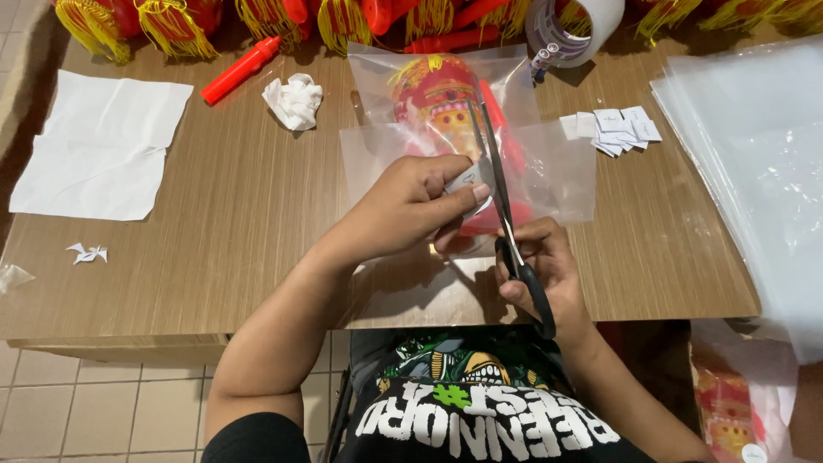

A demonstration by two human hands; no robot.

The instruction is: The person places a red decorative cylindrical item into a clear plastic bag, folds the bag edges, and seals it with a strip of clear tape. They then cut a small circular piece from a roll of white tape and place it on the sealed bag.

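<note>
My right hand (544,270) grips black-handled scissors (501,206) whose blades point away from me. My left hand (411,206) pinches a small white paper slip (469,178) right against the blades. Under both hands lies a clear plastic bag (549,167) holding a red and yellow toy (437,99). The bag rests on the wooden table (231,214).
A pile of small white paper slips (613,129) lies right of the bag. A tape roll (570,30), a crumpled paper (294,100), a red tube (240,70) and tasselled red toys (171,21) sit at the back. White sheet (99,146) left, clear bags (754,163) stacked right.
</note>
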